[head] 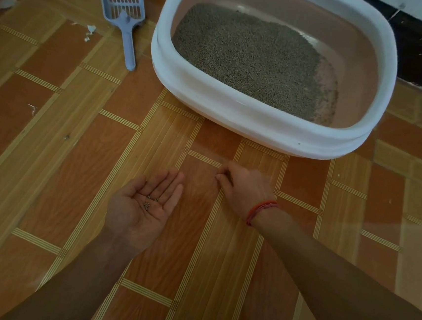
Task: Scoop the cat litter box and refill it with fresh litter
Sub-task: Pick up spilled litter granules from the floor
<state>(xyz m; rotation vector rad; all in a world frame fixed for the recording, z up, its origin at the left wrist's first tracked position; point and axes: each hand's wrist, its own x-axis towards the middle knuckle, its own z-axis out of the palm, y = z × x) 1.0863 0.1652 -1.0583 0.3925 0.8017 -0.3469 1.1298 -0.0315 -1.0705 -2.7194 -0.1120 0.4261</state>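
I am gathering stray grains (146, 205) off the floor (77, 147), left hand (132, 213) spread cupping some, right hand (243, 186) curled, hold unclear, probably tipping them next into the one-o'clock litter box (259, 124).

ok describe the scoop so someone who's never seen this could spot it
Find the big white-rimmed litter box at the top of the wood-pattern floor. Just left of it the scoop lies flat on the floor. It is the only pale blue thing, with a slotted head and its handle pointing toward the person.
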